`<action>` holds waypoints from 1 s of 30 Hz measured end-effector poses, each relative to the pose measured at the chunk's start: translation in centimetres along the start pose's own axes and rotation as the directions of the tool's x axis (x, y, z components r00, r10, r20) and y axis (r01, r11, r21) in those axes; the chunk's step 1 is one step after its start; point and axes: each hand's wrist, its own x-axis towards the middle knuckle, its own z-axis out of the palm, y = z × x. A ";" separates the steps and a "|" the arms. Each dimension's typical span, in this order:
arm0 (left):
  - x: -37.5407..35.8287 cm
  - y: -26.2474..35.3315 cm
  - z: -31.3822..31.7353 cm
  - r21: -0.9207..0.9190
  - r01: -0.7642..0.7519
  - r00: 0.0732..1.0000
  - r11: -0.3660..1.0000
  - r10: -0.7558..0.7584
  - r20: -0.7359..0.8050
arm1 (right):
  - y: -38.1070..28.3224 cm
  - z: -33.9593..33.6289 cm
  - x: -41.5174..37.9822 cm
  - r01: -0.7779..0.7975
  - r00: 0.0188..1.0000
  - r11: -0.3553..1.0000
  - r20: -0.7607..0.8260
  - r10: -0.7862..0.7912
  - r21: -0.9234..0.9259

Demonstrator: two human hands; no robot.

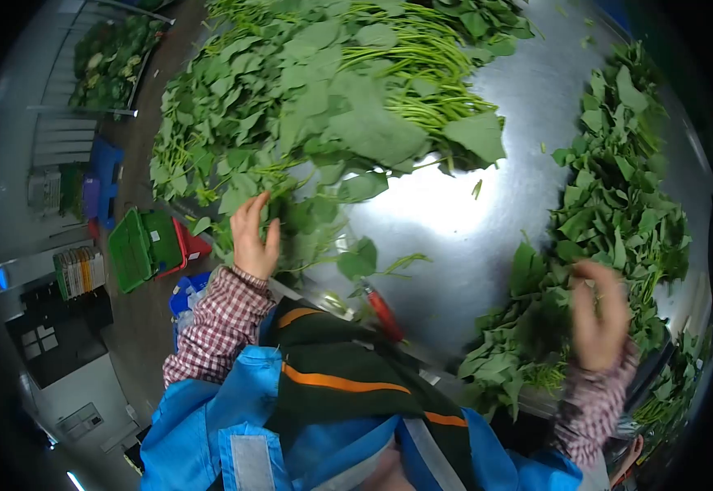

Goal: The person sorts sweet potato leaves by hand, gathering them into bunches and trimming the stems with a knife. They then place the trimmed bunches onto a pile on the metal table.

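Note:
My left hand (256, 241) has its fingers stretched and parted at the near edge of a large heap of leafy greens (250, 106), with nothing gripped in it. Over a second pile of leafy greens (618, 196) on the right is my right hand (600, 319), blurred by motion. Its fingers look apart, and I see nothing held in them. Between the hands, a red-handled tool (382, 313) lies at the near table edge beside a few loose leaves (358, 259).
The shiny metal table (446, 237) carries both piles and scattered bits of stem. To the left, a green crate (134, 245), a red crate (193, 245) and a blue bin (184, 295) stand below. Farther back, a rack (115, 65) holds more greens.

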 end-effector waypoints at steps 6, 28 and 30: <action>-8.0 -2.5 -0.6 -0.221 -0.101 0.968 0.970 0.147 0.203 | -5.9 25.5 -6.1 0.186 0.896 0.981 0.401 -0.192 0.052; 7.6 -33.1 -8.4 0.367 -0.096 0.952 0.925 -0.023 0.307 | -26.7 41.2 9.0 0.231 0.969 0.970 0.068 -0.236 0.075; 6.3 -28.7 -7.5 0.145 -0.144 0.989 0.979 0.146 -0.004 | -22.6 40.3 9.2 0.081 0.989 0.996 -0.120 -0.086 -0.047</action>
